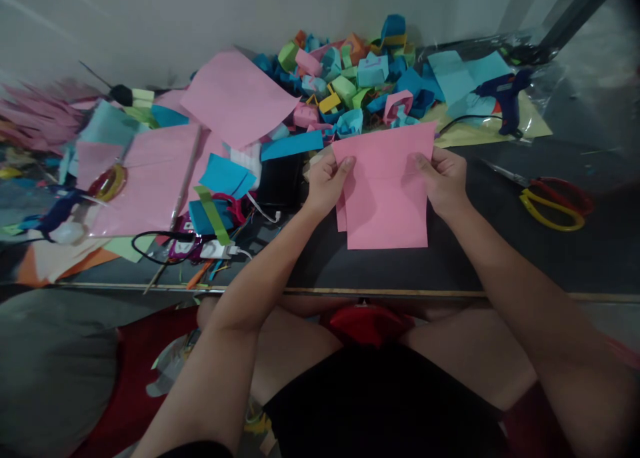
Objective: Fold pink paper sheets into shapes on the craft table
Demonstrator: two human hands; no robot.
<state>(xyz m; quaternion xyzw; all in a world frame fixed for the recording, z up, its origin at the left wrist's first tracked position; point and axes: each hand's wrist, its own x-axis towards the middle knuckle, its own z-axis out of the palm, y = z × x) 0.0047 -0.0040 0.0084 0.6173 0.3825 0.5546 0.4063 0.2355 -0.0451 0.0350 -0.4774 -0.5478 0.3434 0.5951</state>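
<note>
I hold a pink paper sheet (387,191) over the dark work surface (480,258), with a fold line across its upper part. My left hand (326,181) pinches its upper left corner, thumb on top. My right hand (445,178) grips the upper right edge, fingers curled behind the sheet. A second pink layer shows at the lower left edge of the sheet.
A heap of folded coloured paper pieces (350,78) lies behind the sheet. Large pink sheets (235,98) and blue scraps cover the left side. A blue glue gun (505,95) rests back right. Red and yellow scissors (550,201) lie to the right. A white charger and cable (210,248) sit front left.
</note>
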